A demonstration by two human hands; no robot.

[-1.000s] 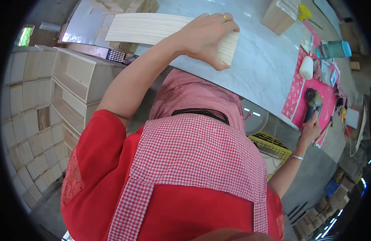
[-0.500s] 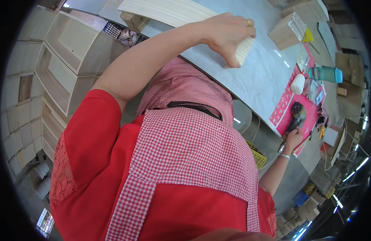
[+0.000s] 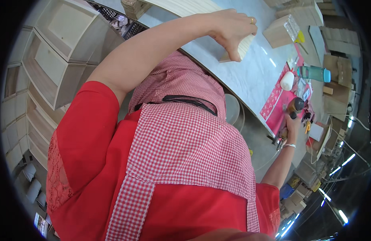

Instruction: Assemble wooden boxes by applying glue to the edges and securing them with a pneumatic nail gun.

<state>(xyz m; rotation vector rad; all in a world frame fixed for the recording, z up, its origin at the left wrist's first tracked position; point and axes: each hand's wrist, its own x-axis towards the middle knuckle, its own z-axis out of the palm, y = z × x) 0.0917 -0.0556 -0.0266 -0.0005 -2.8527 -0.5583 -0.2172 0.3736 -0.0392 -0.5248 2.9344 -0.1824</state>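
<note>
On the marble-patterned table [image 3: 217, 60], my left hand [image 3: 233, 30] grips the near end of a pale wooden board [image 3: 189, 5], fingers over its far side and thumb on its near side. The hand and forearm cover part of the board. At the right, my right hand [image 3: 291, 123] is wrapped round the handle of an air nail gun [image 3: 296, 105] with a dark round head. It is raised above the pink printed sheet [image 3: 275, 100] at the table's corner. Its nose is not clearly visible.
A wrapped wooden block [image 3: 281, 32], a white bottle [image 3: 287, 81] and a teal water bottle [image 3: 314, 74] stand beyond my right hand. Wooden drawer boxes [image 3: 61, 68] are stacked at the left. A thin hose [image 3: 269, 161] hangs below the table edge.
My right hand has lifted the nail gun off the pink sheet and turned it. The left hand keeps its grip on the board. The whole view has shifted slightly.
</note>
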